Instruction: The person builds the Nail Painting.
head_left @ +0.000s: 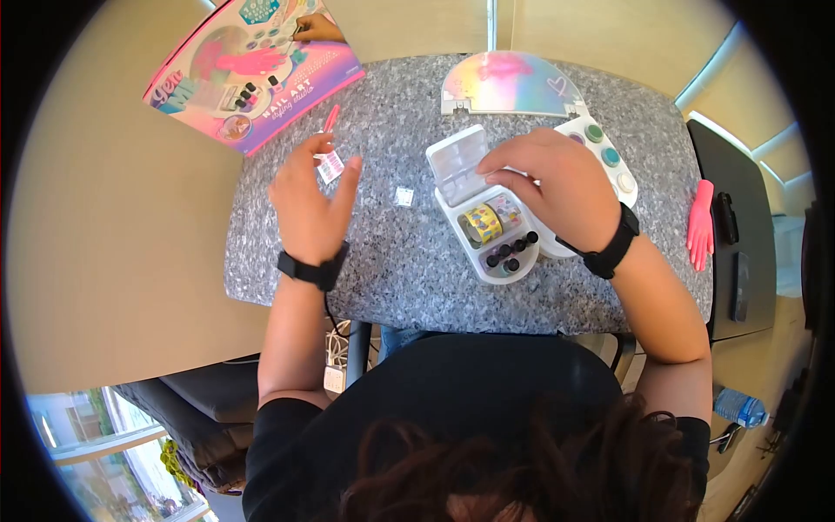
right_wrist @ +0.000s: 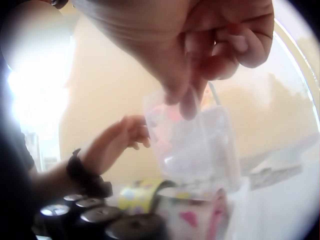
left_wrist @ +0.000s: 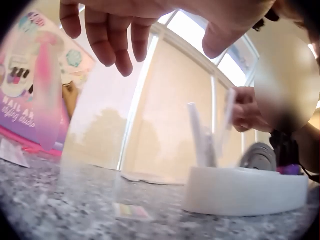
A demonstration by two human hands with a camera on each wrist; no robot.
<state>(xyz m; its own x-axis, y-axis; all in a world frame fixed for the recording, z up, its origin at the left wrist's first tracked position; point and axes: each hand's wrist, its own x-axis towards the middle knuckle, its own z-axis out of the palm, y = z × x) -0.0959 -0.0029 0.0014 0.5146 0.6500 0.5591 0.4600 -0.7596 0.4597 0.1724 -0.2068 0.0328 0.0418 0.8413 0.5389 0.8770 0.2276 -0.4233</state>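
My right hand (head_left: 565, 187) pinches the upper edge of a clear plastic case (right_wrist: 195, 140) between thumb and fingertips. The case (head_left: 458, 165) stands open at the far end of a white tray (head_left: 500, 278). In the tray lie a yellow patterned tape roll (head_left: 483, 224) and several small bottles with black caps (head_left: 512, 250). My left hand (head_left: 309, 204) is held over the table's left side, fingers apart and holding nothing. Near its fingers lie a small printed card (head_left: 330, 166) and a pink stick (head_left: 331, 118). Between the hands lies a little white square (head_left: 404, 197).
A nail art box (head_left: 252, 74) stands at the back left. A rainbow half-round panel (head_left: 513, 83) lies at the back, beside a white palette (head_left: 624, 183) with coloured pots. A pink model hand (head_left: 700, 226) lies at the right edge of the grey speckled table (head_left: 383, 278).
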